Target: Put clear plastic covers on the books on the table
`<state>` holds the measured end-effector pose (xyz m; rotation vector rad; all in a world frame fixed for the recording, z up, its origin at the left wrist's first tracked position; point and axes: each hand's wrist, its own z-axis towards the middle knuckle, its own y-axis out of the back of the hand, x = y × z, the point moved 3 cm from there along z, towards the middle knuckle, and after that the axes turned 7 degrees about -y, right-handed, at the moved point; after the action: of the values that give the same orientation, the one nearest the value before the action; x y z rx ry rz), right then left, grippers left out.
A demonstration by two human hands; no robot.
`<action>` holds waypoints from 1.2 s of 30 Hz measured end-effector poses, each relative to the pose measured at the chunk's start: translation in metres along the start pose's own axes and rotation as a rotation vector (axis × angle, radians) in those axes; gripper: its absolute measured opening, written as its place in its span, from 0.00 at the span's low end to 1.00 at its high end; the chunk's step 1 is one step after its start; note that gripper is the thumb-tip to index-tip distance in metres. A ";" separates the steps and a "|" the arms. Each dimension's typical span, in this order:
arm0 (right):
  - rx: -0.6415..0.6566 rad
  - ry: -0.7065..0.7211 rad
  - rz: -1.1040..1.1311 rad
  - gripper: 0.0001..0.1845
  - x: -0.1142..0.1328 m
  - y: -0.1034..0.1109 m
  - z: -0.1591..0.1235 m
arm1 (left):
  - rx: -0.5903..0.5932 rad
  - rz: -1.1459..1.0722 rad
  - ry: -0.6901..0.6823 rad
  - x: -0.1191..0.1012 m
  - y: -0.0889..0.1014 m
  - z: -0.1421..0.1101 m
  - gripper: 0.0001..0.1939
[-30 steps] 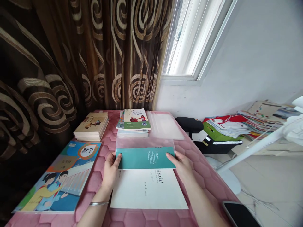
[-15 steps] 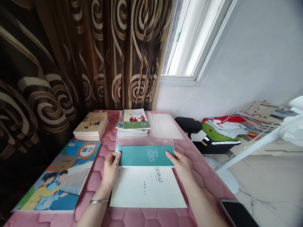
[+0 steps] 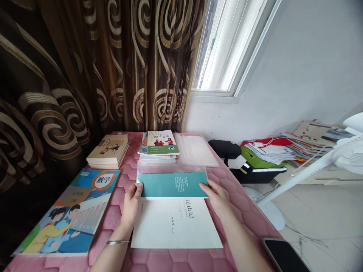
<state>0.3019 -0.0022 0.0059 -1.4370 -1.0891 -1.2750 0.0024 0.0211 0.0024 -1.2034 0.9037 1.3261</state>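
A paperback book [image 3: 155,226] lies on the pink quilted surface with a white page of Chinese print facing up. Its teal cover [image 3: 161,185] is turned away toward the far side, and a clear plastic book cover [image 3: 171,168] reaches beyond it. At the left edge of the teal cover, my left hand [image 3: 132,202] is closed, thumb on top. My right hand [image 3: 217,198] pinches the opposite edge in the same way. The fingers beneath the cover are hidden. Left of my hands lies a blue maths textbook [image 3: 70,215] in a clear cover.
Small tan books [image 3: 109,149] are stacked at the back left. Another book stack [image 3: 161,145] stands behind the plastic, beside clear plastic sheets [image 3: 197,151]. A phone [image 3: 285,255] lies at the right edge. A white fan [image 3: 300,177] and a black box [image 3: 252,173] are beyond it.
The view has shifted slightly. Both hands keep their hold on the edges of the teal cover, with hardly any movement.
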 end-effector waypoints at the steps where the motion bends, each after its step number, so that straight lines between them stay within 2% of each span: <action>1: 0.003 -0.001 -0.009 0.21 0.000 0.000 0.000 | 0.000 -0.003 0.001 -0.001 -0.001 0.000 0.21; 10: -0.076 -0.008 -0.085 0.24 -0.003 0.000 0.001 | -0.055 0.056 -0.023 -0.006 0.001 0.000 0.20; 14: -0.131 0.002 -0.112 0.21 -0.003 0.000 0.001 | -0.011 0.029 -0.021 -0.004 0.001 0.000 0.16; 17: -0.120 -0.001 -0.093 0.21 -0.004 0.000 0.001 | 0.026 0.010 -0.011 -0.002 0.000 0.001 0.17; 22: -0.078 0.017 -0.036 0.23 -0.004 0.000 0.001 | 0.015 0.037 -0.005 -0.001 0.000 0.001 0.19; 27: -0.030 0.023 -0.018 0.21 -0.001 -0.002 0.000 | 0.014 0.049 -0.012 0.000 0.000 0.001 0.20; 36: -0.108 0.028 -0.112 0.20 -0.001 -0.003 0.000 | -0.006 0.006 0.015 -0.003 0.000 0.000 0.18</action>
<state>0.2984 -0.0020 0.0050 -1.4505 -1.1098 -1.4485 0.0022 0.0206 0.0048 -1.2170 0.9153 1.3276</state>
